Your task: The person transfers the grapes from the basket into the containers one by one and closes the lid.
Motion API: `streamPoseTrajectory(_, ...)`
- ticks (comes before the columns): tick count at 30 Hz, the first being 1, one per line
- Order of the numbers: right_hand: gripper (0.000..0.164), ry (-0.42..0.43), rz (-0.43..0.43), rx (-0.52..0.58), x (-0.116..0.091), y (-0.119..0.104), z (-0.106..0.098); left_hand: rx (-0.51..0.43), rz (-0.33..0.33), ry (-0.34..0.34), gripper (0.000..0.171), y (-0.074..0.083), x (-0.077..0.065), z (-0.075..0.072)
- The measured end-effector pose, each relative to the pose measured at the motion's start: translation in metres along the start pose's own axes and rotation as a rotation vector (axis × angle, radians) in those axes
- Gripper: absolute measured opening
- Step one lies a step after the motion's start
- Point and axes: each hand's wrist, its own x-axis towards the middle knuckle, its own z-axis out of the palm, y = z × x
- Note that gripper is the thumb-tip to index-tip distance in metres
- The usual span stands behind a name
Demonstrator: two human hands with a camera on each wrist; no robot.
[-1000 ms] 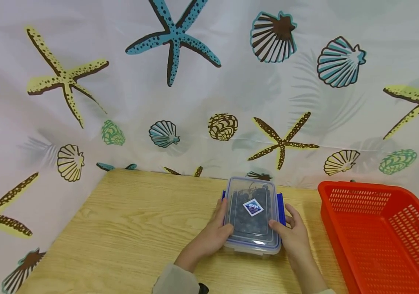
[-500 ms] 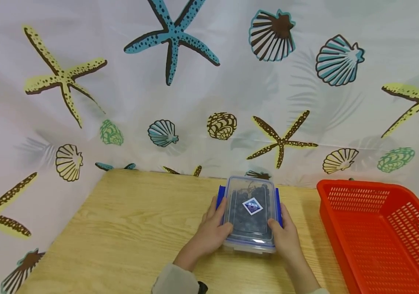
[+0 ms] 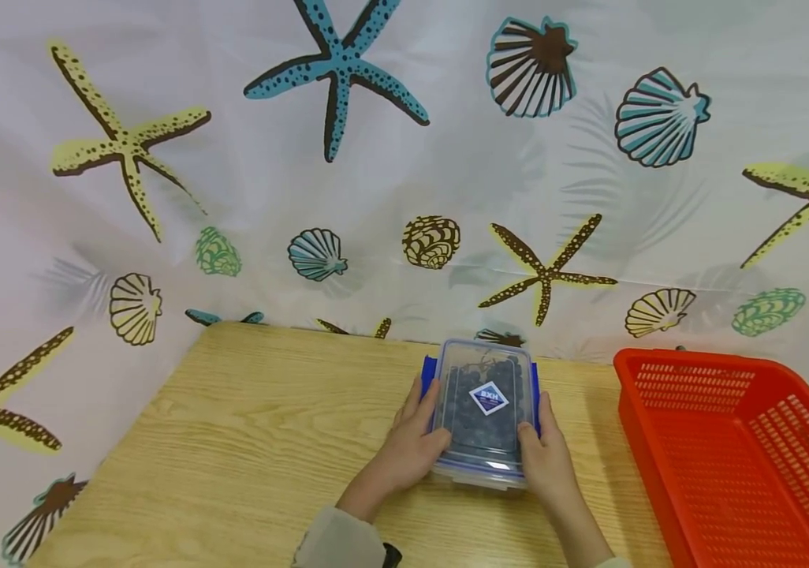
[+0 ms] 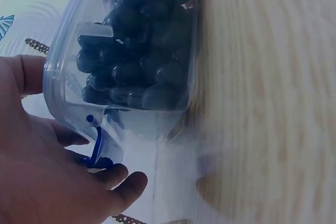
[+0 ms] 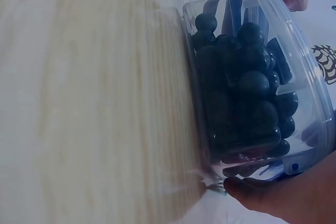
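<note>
A clear plastic food container (image 3: pixel 482 450) with a lid and a diamond-shaped label stands on the wooden table, holding dark grapes (image 4: pixel 136 61). My left hand (image 3: pixel 408 450) grips its left side, thumb on the lid's edge. In the left wrist view its fingers lie by a clear latch flap (image 4: pixel 110 148) that stands away from the wall. My right hand (image 3: pixel 549 465) holds the opposite side, its thumb on the lid edge and its fingers along the blue latch (image 3: pixel 536 394). Another blue latch (image 3: pixel 428 372) shows beyond the left fingers. Fingertips under the rim are partly hidden.
A red perforated plastic basket (image 3: pixel 717 473) stands on the right of the table. Bare tabletop (image 3: pixel 248 442) stretches to the left. A white cloth (image 3: pixel 390 173) printed with starfish and shells hangs behind the table.
My right hand has moved inward against the container, and the right latch sticks out less. The left latch shows more beside the lid. My left hand stays nearly in place.
</note>
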Motion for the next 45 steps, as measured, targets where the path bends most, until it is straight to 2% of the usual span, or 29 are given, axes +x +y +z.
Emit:
streamPoseTrajectory(5, 0.068, -0.011, -0.014, -0.015, 0.002, 0.003, 0.002, -0.025, 0.011, 0.028, 0.085, -0.004, 0.0, 0.001)
streamPoseTrajectory(11, 0.068, -0.016, -0.012, -0.029, 0.002, 0.003, 0.001, -0.013, 0.025, 0.062, 0.083, -0.007, 0.001, 0.003)
streamPoseTrajectory(16, 0.069, -0.018, -0.021, -0.068, 0.001, 0.001, 0.0, -0.007, 0.036, 0.085, 0.08, -0.004, 0.001, 0.004)
streamPoseTrajectory(25, 0.068, -0.039, -0.063, -0.052, 0.001, -0.001, -0.001, 0.101, 0.035, 0.113, 0.072, 0.004, 0.001, 0.006)
streamPoseTrajectory(31, 0.068, -0.043, -0.069, -0.049, 0.001, 0.0, 0.001, 0.07, 0.04, 0.13, 0.072, 0.001, 0.002, 0.009)
streamPoseTrajectory(38, 0.067, -0.049, -0.056, -0.054, 0.0, 0.0, 0.0, -0.021, 0.041, 0.095, 0.074, 0.001, 0.001, 0.012)
streamPoseTrajectory(45, 0.067, -0.062, -0.051, -0.063, 0.001, 0.0, 0.0, -0.037, 0.077, 0.086, 0.07, 0.002, 0.001, 0.012)
